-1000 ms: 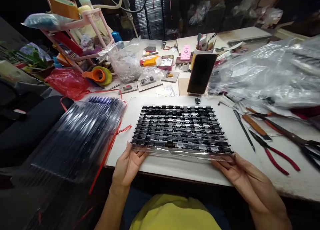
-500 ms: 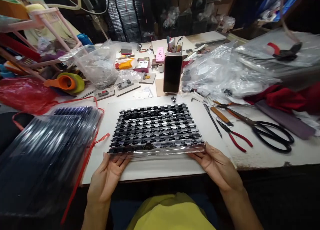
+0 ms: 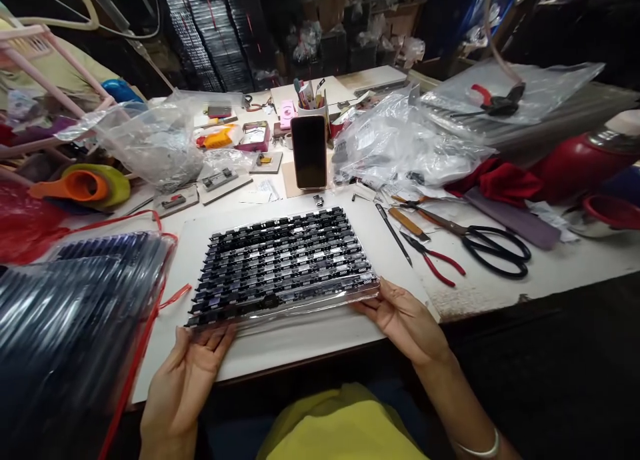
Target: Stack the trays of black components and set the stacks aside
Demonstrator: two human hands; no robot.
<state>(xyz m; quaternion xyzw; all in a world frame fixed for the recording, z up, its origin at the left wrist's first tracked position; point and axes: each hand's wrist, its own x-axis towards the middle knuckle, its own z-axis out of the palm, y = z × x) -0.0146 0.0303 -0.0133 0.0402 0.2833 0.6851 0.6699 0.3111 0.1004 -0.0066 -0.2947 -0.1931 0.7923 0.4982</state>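
Note:
A clear plastic tray (image 3: 280, 267) filled with rows of small black parts is held between my two hands over the white board on the table. My left hand (image 3: 187, 377) grips its near left corner, fingers underneath and thumb at the edge. At the near right corner, my right hand (image 3: 405, 323) holds it the same way. The tray's near edge is tilted a little, lower on the left. What the small black parts are, I cannot make out. Their rows run across the tray.
At left lies a stack of similar trays (image 3: 90, 300) with red string around it. Right of the board are red-handled pliers (image 3: 440, 260), black-handled scissors (image 3: 495, 250) and a cutter knife (image 3: 407, 223). A phone (image 3: 309, 152) stands upright behind the tray, between plastic bags (image 3: 400, 140).
My view has turned to the right, so the table things shift left in it. The tray stays in both hands and looks slightly more tilted, left side lower.

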